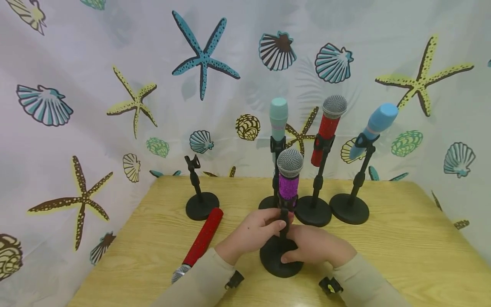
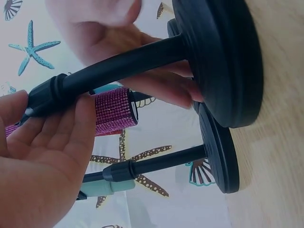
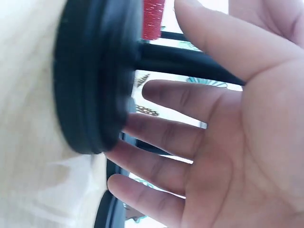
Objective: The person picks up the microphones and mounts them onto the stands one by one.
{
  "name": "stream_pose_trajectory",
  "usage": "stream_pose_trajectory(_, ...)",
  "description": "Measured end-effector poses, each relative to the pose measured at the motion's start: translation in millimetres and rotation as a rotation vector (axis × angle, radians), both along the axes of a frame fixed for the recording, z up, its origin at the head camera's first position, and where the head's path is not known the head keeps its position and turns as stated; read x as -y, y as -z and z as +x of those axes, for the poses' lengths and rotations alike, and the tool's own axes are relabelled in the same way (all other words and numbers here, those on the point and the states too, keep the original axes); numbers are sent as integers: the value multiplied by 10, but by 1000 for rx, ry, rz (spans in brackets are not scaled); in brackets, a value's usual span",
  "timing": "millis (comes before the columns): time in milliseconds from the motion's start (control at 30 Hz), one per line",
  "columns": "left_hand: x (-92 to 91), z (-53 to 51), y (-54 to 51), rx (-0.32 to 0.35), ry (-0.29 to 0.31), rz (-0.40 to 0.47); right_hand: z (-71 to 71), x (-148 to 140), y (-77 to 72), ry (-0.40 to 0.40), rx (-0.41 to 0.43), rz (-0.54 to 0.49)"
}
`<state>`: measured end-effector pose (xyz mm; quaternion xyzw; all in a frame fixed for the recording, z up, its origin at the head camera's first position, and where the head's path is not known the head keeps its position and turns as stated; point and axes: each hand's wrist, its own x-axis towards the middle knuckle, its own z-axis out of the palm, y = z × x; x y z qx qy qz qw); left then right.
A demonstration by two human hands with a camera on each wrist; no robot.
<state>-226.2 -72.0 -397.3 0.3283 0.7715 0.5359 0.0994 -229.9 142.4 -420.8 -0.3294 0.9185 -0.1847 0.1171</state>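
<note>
purple mic (image 1: 288, 186) sits about upright in the clip (image 1: 288, 204) of the front stand (image 1: 280, 261), near the middle of the table (image 1: 402, 247). the left hand (image 1: 255, 234) grips the stand just below the clip, thumb and fingers curled round it; the right hand (image 1: 318, 245) has its fingers straight and spread beside the base (image 2: 223, 61), and whether they touch it i cannot tell.

the weight looks high, so a sideways pull up there could tip the stand, and a slack clip could let the mic slip. pushed back, the base might knock the green mic's stand (image 1: 266, 201) just behind. the left sleeve (image 1: 199, 283) could set the lying red mic (image 1: 203, 238) rolling.

clips do the holding: green mic (image 1: 278, 119), standing red mic (image 1: 328, 125) and blue mic (image 1: 379, 121) each sit in one. the left stand (image 1: 201, 206) carries its clip too.
</note>
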Motion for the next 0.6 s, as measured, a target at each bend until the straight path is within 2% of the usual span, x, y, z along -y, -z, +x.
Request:
stream_pose_trajectory(133,-35,10,29,-67,-63,-6,11,-39,-104,22,2,-34)
stream_pose_trajectory(333,-82,42,23,-129,-201,-15,17,-35,-180,-28,-5,-34)
stream_pose_trajectory(467,-88,63,0,-219,-224,-85,32,-29,-180,-42,9,-14)
stream_pose_trajectory(600,-74,80,-35,-317,-231,-185,40,-34,-177,-65,25,-39)
